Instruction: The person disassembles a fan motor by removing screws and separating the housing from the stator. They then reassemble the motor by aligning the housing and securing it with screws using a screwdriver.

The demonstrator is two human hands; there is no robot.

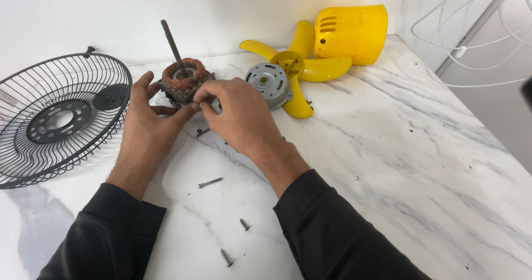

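The fingers (195, 106) of both hands meet at the near side of the motor (183, 83), just left of centre in the upper half of the frame. The left hand (145, 116) cups the motor from the left, thumb and forefinger spread round its grey frame and touching it. The right hand (235, 111) comes in from the right, its thumb and forefinger pinched together against the motor's lower right corner; whether something small sits between those tips cannot be told. The motor stands on the marble table (399, 163), its copper winding on top and a dark shaft (172, 44) rising from the middle, tilted to the upper left.

Just right of the right hand lies a round grey motor cover (270, 82), resting against the yellow fan blade (299, 64). Behind the blade, at the top of the frame, a yellow housing (352, 33) lies on its side. At the left edge a black wire grille (58, 116) lies dished upward on the table, near the left hand but apart from it.

Below the hands, between the two black sleeves (332, 235), loose screws lie on the marble: a long one (210, 183) in the middle and two short ones (244, 224) nearer the bottom edge. White cables (476, 64) hang at the upper right, off the table.
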